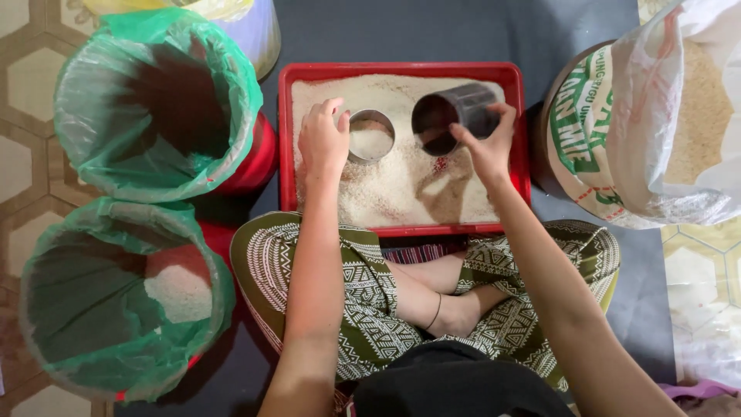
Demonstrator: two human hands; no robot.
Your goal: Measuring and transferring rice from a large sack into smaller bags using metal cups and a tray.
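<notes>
The person is sitting cross-legged on the floor with a red tray (285, 139) of rice (401, 185) lying just beyond the knees. The left hand (323, 147) is resting on the rice, its fingers (333, 108) curling against the rim of a small metal cup (371, 136) that is standing upright in the grain, partly filled. The right hand (488, 147) is holding a dark cup (451, 116) tilted on its side above the rice, fingers pinching its far end. Two buckets lined with green bags are standing at left, the near bucket (116, 301) holding some rice, the far bucket (154, 100) just beyond it. An open rice sack (648, 131) is sitting at right.
</notes>
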